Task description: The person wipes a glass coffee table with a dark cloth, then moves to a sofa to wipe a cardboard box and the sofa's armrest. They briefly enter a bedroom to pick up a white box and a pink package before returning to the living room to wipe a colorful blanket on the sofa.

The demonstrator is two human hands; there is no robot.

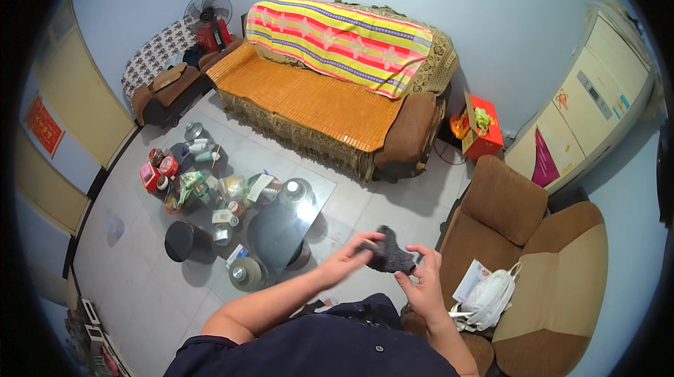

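Observation:
A small dark grey knitted piece, a glove or a sock by its shape, is held up in front of my body between both hands. My right hand pinches its narrower end between thumb and fingers. At the other end, my left hand has its fingers on the fabric; they are slightly blurred and partly covered by it. The piece looks crumpled, with one end sticking up. Below it the glass coffee table stands to the left, and the brown armchair is close on the right.
Jars, bags and a red box crowd the table, with black stools beside it. Beyond stands a sofa with an orange mat. A white bag lies on the armchair; a red carton stands near the tall white air conditioner.

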